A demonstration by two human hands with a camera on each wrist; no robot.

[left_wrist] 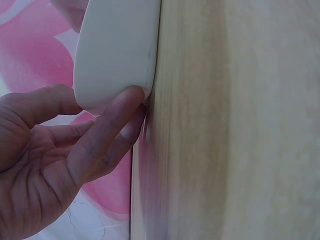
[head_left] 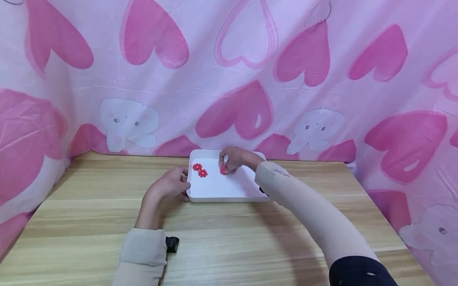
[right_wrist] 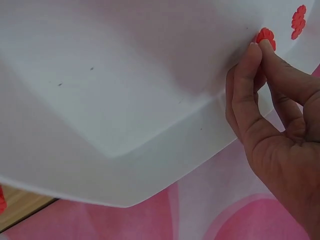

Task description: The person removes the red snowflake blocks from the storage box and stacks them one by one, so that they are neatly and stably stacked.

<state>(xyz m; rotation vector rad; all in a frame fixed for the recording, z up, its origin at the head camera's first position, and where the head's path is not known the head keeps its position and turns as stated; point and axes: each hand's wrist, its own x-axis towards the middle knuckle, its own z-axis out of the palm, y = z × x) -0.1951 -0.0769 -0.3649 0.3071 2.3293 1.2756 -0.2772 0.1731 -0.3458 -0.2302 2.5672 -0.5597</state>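
A white rectangular tray (head_left: 232,194) lies on the wooden table. My left hand (head_left: 171,183) grips its left edge; in the left wrist view, thumb and fingers stand on either side of the tray wall (left_wrist: 117,45). Over the tray's middle, my right hand (head_left: 234,158) pinches a red flower-shaped disc (head_left: 223,170) between thumb and fingertips. The right wrist view shows this disc (right_wrist: 266,38) held upright near the tray floor. Two more red flower-shaped discs (head_left: 202,173) lie side by side, touching or overlapping, in the tray's left part.
A pink curtain with hearts (head_left: 234,111) hangs behind the table (head_left: 214,242) and along its sides. Outside the tray, something red (right_wrist: 2,200) shows at the edge of the right wrist view, mostly cut off. My right forearm (head_left: 307,210) crosses the tray's right side.
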